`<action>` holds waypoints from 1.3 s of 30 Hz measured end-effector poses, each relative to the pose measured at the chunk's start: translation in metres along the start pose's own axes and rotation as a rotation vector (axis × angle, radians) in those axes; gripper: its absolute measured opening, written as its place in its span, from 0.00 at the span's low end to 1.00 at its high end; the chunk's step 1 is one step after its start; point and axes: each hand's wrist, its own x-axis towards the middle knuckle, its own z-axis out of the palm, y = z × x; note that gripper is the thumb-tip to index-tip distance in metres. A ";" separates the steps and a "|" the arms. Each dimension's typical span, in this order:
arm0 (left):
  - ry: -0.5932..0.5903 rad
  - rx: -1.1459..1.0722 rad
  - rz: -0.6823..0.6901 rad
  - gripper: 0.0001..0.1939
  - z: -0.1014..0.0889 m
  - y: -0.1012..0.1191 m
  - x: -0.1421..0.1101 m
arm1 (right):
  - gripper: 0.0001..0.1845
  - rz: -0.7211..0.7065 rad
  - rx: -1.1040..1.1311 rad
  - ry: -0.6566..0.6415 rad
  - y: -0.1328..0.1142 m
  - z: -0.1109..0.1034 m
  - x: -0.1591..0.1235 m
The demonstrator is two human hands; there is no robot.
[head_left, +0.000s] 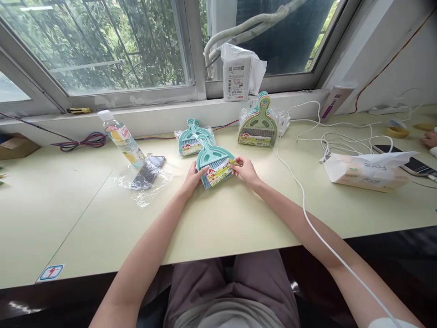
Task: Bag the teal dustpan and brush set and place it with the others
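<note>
A small teal dustpan and brush set [212, 157] with a yellow printed label [218, 172] is between my two hands at the middle of the table. My left hand [194, 177] grips its left edge, thumb lying over the front. On the other side, my right hand [245, 168] pinches the label's right end. Just behind it lies another teal dustpan set [191, 139] in clear wrapping. Further right, against the wall, a stack of wrapped dustpan sets [261, 120] leans with a green one in front.
To the left, a drink bottle [121, 139] stands by a phone [146, 173] and crumpled clear film [141, 197]. A white cable [300, 187] runs across the right side and over my right arm. A tissue pack [368, 171] lies far right, near another person's hand [430, 139].
</note>
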 end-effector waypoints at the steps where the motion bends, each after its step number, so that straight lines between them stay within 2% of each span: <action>1: 0.001 0.008 -0.003 0.32 0.000 0.000 0.000 | 0.18 0.010 0.030 0.005 0.000 0.001 0.000; 6: -0.007 0.022 0.007 0.32 0.001 0.000 -0.001 | 0.22 0.029 0.068 0.014 0.004 0.007 -0.004; 10: -0.007 -0.004 0.047 0.34 0.003 0.001 0.000 | 0.22 -0.012 -0.016 -0.021 0.003 0.007 -0.007; 13: -0.015 -0.019 0.063 0.33 0.004 0.002 -0.001 | 0.18 -0.037 -0.117 -0.027 -0.001 0.005 -0.008; 16: -0.008 -0.025 0.045 0.34 0.004 0.003 -0.002 | 0.13 -0.060 -0.268 0.043 -0.002 0.003 -0.007; 19: 0.031 -0.002 0.032 0.37 0.003 0.004 -0.002 | 0.15 -0.054 -0.361 0.119 -0.001 0.000 -0.005; 22: 0.084 0.007 0.038 0.37 0.002 0.004 -0.001 | 0.20 -0.007 -0.301 0.196 0.000 -0.001 -0.005; 25: 0.112 -0.021 0.081 0.37 0.000 0.002 0.002 | 0.26 0.069 -0.106 0.288 -0.001 0.003 -0.008; 27: 0.107 -0.038 0.114 0.36 -0.002 0.001 0.003 | 0.27 0.126 0.085 0.239 -0.004 0.008 -0.011; 30: 0.096 -0.037 0.131 0.36 -0.002 0.000 0.004 | 0.20 0.194 0.352 -0.035 -0.008 0.017 -0.018; 32: 0.098 -0.033 0.128 0.36 -0.002 0.000 0.004 | 0.18 0.212 0.453 -0.163 -0.009 0.021 -0.022; 39: 0.116 -0.048 0.130 0.38 0.002 0.002 0.004 | 0.16 0.239 0.541 -0.145 -0.009 0.022 -0.022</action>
